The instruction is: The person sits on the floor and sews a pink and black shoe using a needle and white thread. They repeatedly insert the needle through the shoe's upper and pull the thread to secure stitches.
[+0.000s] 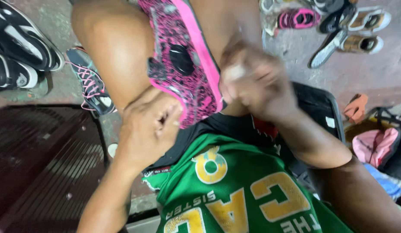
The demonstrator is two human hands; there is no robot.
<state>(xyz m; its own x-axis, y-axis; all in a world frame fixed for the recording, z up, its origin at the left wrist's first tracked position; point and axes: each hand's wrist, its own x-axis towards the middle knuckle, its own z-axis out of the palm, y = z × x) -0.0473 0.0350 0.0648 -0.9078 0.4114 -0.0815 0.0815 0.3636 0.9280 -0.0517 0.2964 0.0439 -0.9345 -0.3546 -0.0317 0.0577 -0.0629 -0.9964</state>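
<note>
Gripping the pink-and-black shoe (183, 64) between my knees, my left hand (150, 125) is clamping its near end while my right hand (252, 82), blurred, is pinching something small at its right edge. I judge steady bracing matters most.

No packages, signs or screens; small white label (330, 122) on black chair back.

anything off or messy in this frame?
Nothing looks damaged. The pink-and-black shoe is held between the left hand and the right hand, which is motion-blurred. Loose shoes lie scattered unpaired on the floor, one tipped over, and a black shoe with pink laces lies by the knee.
</note>
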